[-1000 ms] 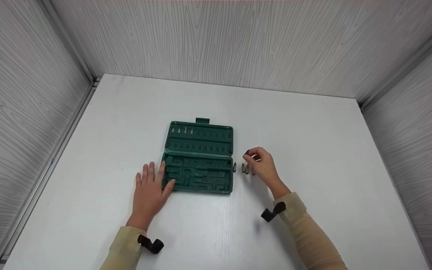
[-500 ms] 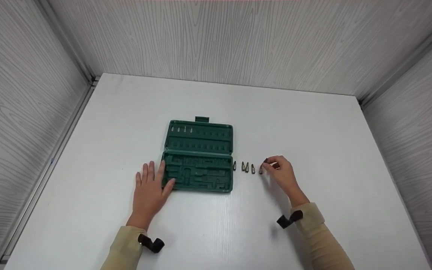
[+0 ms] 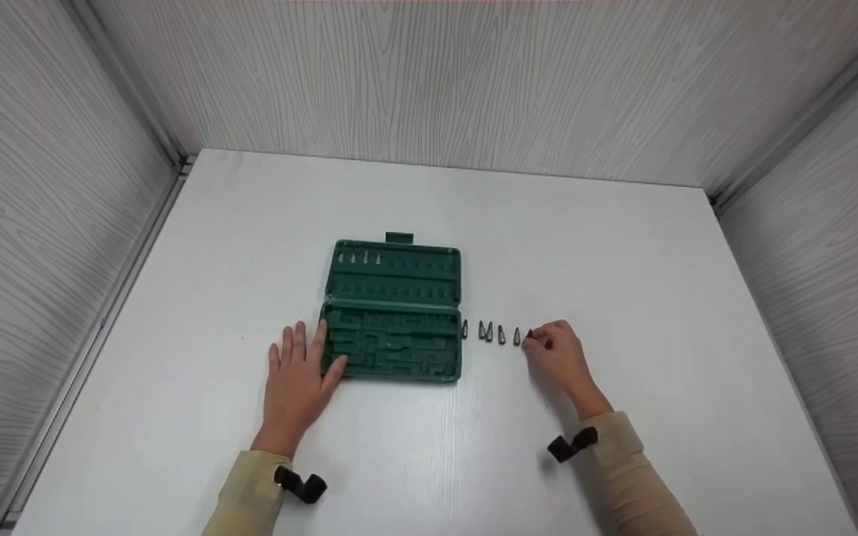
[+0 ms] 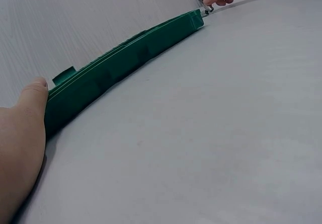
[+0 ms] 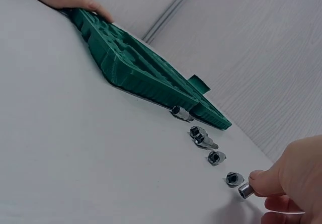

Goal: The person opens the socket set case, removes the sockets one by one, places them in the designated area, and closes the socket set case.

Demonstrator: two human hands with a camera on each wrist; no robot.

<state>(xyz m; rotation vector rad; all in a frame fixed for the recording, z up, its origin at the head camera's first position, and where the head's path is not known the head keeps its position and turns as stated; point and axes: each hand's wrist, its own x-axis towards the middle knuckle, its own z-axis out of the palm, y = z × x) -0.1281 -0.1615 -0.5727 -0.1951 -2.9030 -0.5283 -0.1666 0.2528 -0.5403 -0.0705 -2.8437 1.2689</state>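
Note:
My left hand point(image 3: 296, 391) lies flat with spread fingers at the left edge of an open green tool case point(image 3: 392, 366), the thumb over its near corner. In the right wrist view, my right hand point(image 5: 294, 181) pinches a silver bit socket point(image 5: 246, 190) between thumb and fingers, close over the table. Its square drive hole faces the camera. Just left of it lies another bit socket point(image 5: 234, 179), the end of a short row. Farther along are a bit socket point(image 5: 216, 157), a pair side by side point(image 5: 201, 136), and one bit socket point(image 5: 181, 114) right at the case's edge.
Several small silver bits point(image 3: 366, 257) sit in the upper left slots of the case lid. A green latch tab point(image 3: 399, 237) sticks up at the lid's far edge. Grey wood-grain panels point(image 3: 429, 82) wall in the white table point(image 3: 585, 246) at back and sides.
My right hand has moved right, past the row's end, and lowered toward the table with the bit socket. The left hand and case have stayed in place.

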